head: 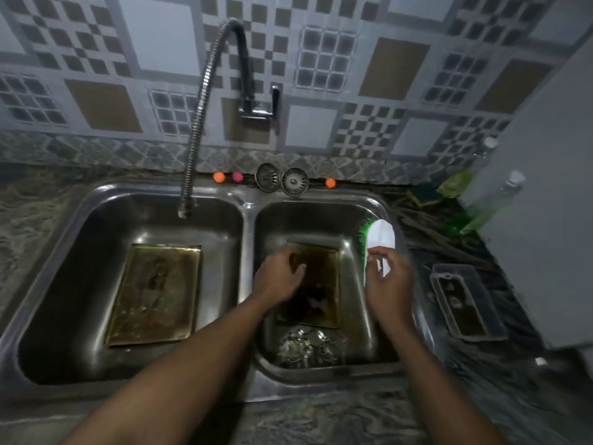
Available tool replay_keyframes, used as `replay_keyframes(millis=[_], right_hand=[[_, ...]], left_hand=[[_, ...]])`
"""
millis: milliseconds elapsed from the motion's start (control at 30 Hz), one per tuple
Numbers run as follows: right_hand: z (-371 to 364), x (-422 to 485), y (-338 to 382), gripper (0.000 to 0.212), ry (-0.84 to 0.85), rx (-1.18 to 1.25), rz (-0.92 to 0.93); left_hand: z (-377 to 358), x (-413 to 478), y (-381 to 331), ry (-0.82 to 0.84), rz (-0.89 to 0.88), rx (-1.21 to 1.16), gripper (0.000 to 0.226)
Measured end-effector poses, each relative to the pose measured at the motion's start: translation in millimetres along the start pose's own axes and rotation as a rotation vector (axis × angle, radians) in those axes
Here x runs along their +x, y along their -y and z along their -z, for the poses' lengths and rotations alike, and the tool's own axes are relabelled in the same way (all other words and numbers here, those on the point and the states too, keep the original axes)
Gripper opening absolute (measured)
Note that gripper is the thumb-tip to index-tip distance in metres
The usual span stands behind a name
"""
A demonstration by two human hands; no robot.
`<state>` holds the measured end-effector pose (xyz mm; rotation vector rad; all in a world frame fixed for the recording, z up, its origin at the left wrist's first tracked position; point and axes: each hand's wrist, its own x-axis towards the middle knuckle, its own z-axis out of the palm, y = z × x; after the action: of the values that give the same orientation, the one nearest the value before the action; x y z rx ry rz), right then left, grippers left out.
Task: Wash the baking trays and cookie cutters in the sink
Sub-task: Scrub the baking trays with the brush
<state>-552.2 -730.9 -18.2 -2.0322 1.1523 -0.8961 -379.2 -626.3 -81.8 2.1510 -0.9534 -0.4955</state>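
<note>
Head view, sink station, one person. Hazards, judged: left hand lies on the near-left corner of the dark baking tray, fingers bent; whether it presses or grips the rim cannot be told, and a wet tray could skid or tip under brush pressure if only pressed. Right hand grasps the scrub brush by its white back, green bristles facing the tray; a hard stroke toward the body could run into the cookie cutters, scattering them or catching the knuckles on thin edges. Faucet hose hangs over the other basin, so rinsing here needs it swung across. Containers: left basin, well left of the left hand, holds one golden baking tray, lying flat. Right basin, under both hands, holds the dark tray and, nearer the body, the heaped cutters. Clear plastic tub, just right of the right hand on the counter, holds small items too dim to name.
</note>
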Motion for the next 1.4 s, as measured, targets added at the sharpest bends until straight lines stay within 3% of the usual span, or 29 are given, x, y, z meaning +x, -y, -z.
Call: replay_keyframes(millis=[267, 433, 633, 867, 1033, 1267, 1400], right_hand=[[91.3, 56.3, -88.9, 0.021, 0.016, 0.027, -0.058], [132.7, 73.8, -147.2, 0.028, 0.052, -0.147, -0.093], [141.0, 83.0, -177.6, 0.026, 0.128, -0.132, -0.196], [144.3, 74.0, -179.8, 0.027, 0.092, -0.151, -0.215], [139.9, 60.6, -182.2, 0.026, 0.097, -0.174, -0.249], [134.7, 58.6, -194.9, 0.028, 0.095, -0.241, -0.238], [132.4, 61.7, -195.2, 0.026, 0.118, -0.304, -0.184]], left_hand=[[-84.7, 8.7, -2.2, 0.013, 0.256, 0.2, 0.033], [-119.2, 14.5, 38.4, 0.156, 0.441, 0.304, 0.041], [-154.9, 20.7, 73.9, 0.317, 0.582, 0.377, 0.031], [-156.6, 51.2, 46.9, 0.142, 0.699, 0.542, 0.043], [-159.1, 70.4, 68.5, 0.184, 0.653, 0.559, 0.035], [-144.8, 67.8, 54.3, -0.019, 0.608, 0.436, 0.026], [-132.1, 64.2, 44.3, -0.11, 0.453, 0.321, 0.033]])
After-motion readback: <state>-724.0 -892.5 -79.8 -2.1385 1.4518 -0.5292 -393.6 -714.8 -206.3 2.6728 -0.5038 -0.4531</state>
